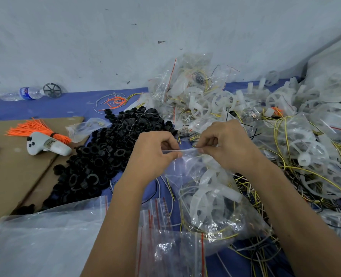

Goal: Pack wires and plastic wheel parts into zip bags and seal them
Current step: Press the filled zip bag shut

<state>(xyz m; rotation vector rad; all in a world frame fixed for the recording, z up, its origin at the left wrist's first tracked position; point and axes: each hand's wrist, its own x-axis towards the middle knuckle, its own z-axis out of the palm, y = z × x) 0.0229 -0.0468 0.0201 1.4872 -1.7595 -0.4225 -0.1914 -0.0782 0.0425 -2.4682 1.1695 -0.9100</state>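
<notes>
A clear zip bag (211,198) hangs between my hands, filled with a translucent white plastic wheel and yellow wires. My left hand (155,154) pinches the left end of the bag's zip strip. My right hand (223,144) pinches the strip's right end, and the strip runs taut between the two. A pile of loose white wheel parts (309,120) and yellow and black wires (297,170) spreads to the right. Packed bags (187,84) are heaped at the back.
A heap of black plastic rings (109,154) lies left of my hands. Empty zip bags with red lines (165,232) lie in front. On cardboard (12,172) at the left rest an orange wire bundle (39,127) and a white controller (47,145). A water bottle (25,93) lies by the wall.
</notes>
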